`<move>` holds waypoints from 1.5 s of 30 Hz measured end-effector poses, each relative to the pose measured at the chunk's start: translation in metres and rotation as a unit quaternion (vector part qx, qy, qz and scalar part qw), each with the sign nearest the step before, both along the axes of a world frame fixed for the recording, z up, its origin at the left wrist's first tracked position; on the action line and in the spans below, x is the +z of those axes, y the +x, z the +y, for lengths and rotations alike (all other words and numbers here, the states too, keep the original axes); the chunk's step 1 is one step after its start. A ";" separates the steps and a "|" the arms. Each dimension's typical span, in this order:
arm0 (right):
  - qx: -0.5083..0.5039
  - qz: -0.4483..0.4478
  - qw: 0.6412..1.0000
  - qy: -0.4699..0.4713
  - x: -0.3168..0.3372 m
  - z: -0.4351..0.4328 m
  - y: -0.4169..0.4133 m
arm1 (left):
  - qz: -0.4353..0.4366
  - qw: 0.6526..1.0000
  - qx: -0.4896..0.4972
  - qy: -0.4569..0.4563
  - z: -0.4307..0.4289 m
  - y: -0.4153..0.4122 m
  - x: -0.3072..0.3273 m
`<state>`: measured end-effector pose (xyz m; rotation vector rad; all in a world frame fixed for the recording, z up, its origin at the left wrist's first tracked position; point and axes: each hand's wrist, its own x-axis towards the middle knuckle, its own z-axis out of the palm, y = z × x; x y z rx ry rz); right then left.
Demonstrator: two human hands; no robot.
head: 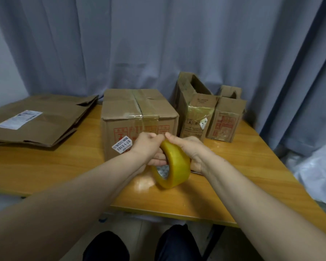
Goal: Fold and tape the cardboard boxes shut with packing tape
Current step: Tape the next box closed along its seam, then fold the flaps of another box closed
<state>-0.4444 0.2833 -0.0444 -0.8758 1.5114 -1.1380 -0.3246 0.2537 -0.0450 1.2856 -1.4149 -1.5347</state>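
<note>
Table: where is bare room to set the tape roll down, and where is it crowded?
Bare table lies front-left, between the flattened cardboard and the near edge, and front-right, between the tape roll and the small boxes. The back is crowded: cardboard, taped box, small boxes.

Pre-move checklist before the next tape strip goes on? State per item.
1. Tape roll secured: the left hand and the right hand both grip it, just above the table. Ok.
2. Free tape end found: the fingertips meet at the top of the roll and hide it. Cannot tell.
3. Large box closed: the flaps are down, with tape along the seam and over the front edge. Ok.
4. Tall box at the back right closed: its top is open. Not ok.
5. Flattened cardboard on the left folded into a box: it lies flat. Not ok.
</note>
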 end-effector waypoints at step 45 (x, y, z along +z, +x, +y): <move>0.090 0.658 0.676 -0.319 0.007 -0.109 0.014 | -0.404 0.810 -0.218 -0.366 -0.134 0.073 0.041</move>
